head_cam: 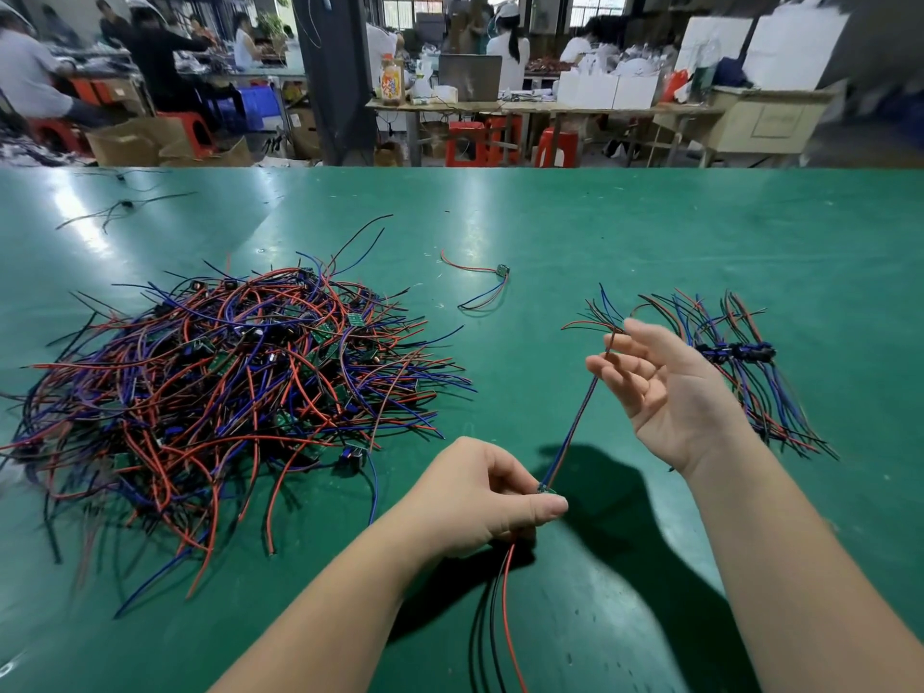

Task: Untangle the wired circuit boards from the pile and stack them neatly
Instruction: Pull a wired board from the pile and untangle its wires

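Wired circuit board [546, 490]: you are pinching it in your left hand [480, 497], thumb and curled fingers clamped on it, just off the near right edge of the pile [220, 387]. Its wires [580, 417] are running taut, up and away from the pile, into your right hand [670, 387]. That hand is turning palm up, thumb and forefinger nipping the strands, other fingers loosely curled. Sorted stack [740, 352] is lying well right of the pile, behind the right hand. Lone board [502, 271] is sitting past the pile's far right edge on the green table [625, 227].
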`<state>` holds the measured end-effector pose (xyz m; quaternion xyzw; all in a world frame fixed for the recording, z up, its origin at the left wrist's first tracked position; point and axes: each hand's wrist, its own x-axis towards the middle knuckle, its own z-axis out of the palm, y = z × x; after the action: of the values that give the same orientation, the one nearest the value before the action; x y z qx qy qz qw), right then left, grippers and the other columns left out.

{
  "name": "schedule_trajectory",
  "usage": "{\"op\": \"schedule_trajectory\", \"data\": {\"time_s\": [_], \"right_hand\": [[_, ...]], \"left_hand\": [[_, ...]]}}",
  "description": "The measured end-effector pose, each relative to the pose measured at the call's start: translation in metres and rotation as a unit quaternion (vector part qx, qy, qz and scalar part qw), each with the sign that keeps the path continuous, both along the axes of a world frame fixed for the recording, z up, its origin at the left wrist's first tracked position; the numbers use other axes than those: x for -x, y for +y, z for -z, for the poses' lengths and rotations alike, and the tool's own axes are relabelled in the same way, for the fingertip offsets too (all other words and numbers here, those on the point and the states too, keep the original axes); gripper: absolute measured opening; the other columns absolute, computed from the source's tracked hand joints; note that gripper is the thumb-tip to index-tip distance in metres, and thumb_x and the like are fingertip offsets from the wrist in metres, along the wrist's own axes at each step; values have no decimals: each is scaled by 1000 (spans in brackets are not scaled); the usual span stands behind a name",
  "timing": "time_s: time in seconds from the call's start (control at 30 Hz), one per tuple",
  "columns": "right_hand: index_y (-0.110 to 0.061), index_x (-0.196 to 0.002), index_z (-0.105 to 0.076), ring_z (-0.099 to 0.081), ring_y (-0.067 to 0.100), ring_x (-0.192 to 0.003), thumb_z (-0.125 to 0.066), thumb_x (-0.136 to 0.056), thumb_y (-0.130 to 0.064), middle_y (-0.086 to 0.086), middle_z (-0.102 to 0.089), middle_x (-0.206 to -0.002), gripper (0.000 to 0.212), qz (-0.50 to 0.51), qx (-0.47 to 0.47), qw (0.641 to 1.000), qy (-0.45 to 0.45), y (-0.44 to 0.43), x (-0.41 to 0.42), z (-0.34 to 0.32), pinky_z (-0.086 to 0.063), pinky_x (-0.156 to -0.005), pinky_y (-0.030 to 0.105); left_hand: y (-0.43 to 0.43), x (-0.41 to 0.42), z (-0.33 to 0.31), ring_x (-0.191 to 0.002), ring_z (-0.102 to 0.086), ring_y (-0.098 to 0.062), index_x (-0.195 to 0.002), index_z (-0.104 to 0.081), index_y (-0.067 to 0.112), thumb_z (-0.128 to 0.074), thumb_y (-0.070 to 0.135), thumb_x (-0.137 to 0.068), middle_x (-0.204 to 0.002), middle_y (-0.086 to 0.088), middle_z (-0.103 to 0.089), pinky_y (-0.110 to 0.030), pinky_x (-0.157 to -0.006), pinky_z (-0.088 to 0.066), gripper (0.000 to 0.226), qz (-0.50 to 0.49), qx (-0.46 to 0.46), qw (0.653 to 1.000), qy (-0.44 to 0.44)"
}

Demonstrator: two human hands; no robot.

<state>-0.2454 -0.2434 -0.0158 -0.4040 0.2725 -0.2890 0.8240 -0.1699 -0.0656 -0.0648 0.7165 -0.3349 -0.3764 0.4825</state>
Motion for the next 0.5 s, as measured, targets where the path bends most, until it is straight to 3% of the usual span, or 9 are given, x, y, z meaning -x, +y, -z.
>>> {"op": "schedule_trajectory", "data": {"time_s": [0.2, 0.33, 0.5], "right_hand": [[-5, -79, -63, -65, 8, -51, -69, -79, -3, 1, -62, -56, 6, -2, -4, 999, 36, 0, 2, 3, -48, -45, 10], [-8, -79, -65, -53, 3, -41, -71, -79, -7, -3, -58, -53, 6, -37, 32, 994, 94, -3, 3, 7, -40, -38, 9], [-6, -84, -67, -53, 4, -44, -63, -88, -17, -2, -59, -59, 12, -30, 33, 998, 52, -4, 3, 7, -40, -39, 11]], "left_hand": [[2, 1, 1, -57, -60, -17, -71, -67, 13, -81, 27, -74, -65, -9, -68, -20, -53, -46, 20, -4, 6, 1000, 6], [2, 1, 0, -58, -62, -15, -72, -66, 12, -81, 25, -74, -66, -8, -68, -19, -51, -47, 20, -4, 11, 1000, 14], [5, 0, -6, -57, -64, -9, -74, -65, 14, -79, 23, -76, -67, -2, -70, -17, -51, -48, 17, -12, 24, 998, 50]]}}
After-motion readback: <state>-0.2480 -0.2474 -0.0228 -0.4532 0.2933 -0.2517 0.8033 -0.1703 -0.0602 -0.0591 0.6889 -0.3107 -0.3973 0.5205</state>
